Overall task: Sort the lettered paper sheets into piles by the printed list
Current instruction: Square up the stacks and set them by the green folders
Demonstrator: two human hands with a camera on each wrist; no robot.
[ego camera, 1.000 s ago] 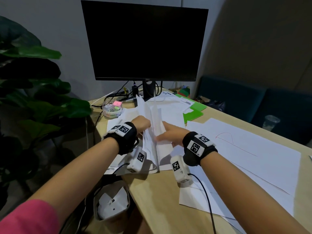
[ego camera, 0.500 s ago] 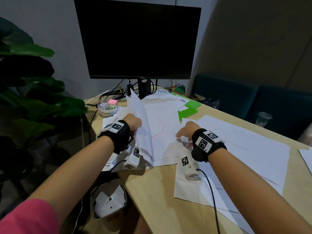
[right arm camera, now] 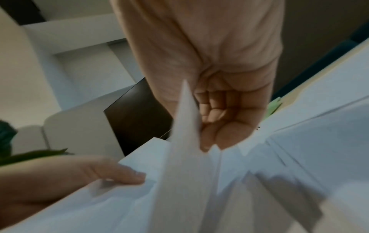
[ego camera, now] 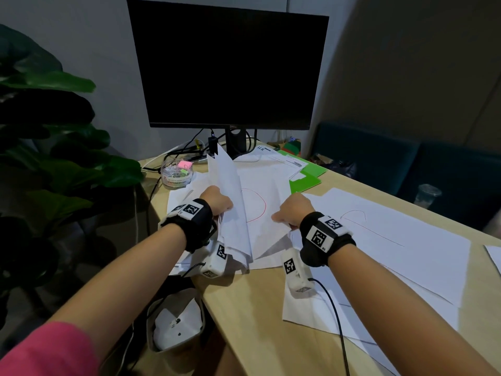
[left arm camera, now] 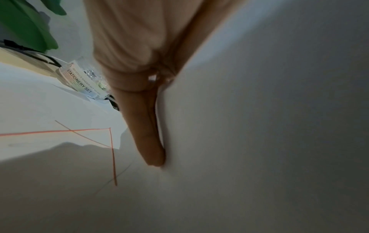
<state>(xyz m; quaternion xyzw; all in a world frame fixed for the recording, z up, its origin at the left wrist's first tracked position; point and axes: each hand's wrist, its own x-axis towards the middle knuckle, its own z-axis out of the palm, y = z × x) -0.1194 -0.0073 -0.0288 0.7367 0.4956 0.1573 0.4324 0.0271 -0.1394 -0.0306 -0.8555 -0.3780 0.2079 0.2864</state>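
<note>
A: Item, sheets [ego camera: 230, 196]: where, and who has them?

B: On the desk [ego camera: 257, 308] before the monitor [ego camera: 227, 63]. Your left hand [ego camera: 217, 199] grips the stack, raised on edge. Your right hand [ego camera: 294, 210] has fingers curled, pinching the corner of one sheet [ego camera: 260, 213] with a red curve.

A: Handling?

B: Light, limp and slippery, I'd judge; they will fan and slide. Take each by a near corner, one at a time.

A: Surroundings?

B: Pale wood desk, more marked sheets to your right. Stationery tub [ego camera: 177, 173] and green folder [ego camera: 305, 181] at the back; plant [ego camera: 54, 147] to your left; grey wall behind.
</note>
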